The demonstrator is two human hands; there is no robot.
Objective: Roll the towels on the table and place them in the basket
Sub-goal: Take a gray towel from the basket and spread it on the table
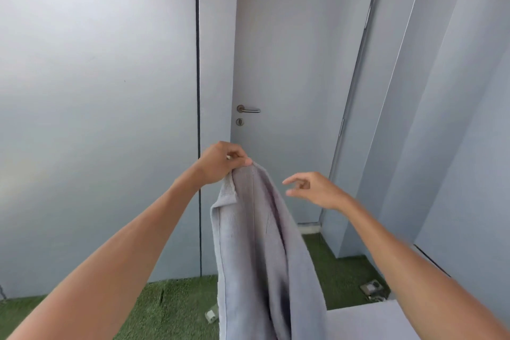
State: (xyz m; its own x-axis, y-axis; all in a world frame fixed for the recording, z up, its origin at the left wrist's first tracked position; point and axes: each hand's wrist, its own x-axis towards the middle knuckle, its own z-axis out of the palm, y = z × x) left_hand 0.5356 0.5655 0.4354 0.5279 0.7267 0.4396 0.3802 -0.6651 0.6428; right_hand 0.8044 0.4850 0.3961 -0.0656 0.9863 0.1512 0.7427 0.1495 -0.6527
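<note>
Towel [256, 243] hangs pinched by left hand [218, 163] fingers; right hand [314, 190] loose beside.

the floor is green artificial grass [176, 309], running along the foot of the grey wall, well below the fingers of both hands. a small white object [211, 315] lies on it below the left fingers, and a small grey boxy device [372, 287] lies on it below and right of the right fingers. a pale grey flat surface [367, 320] shows at the lower right edge.
</note>
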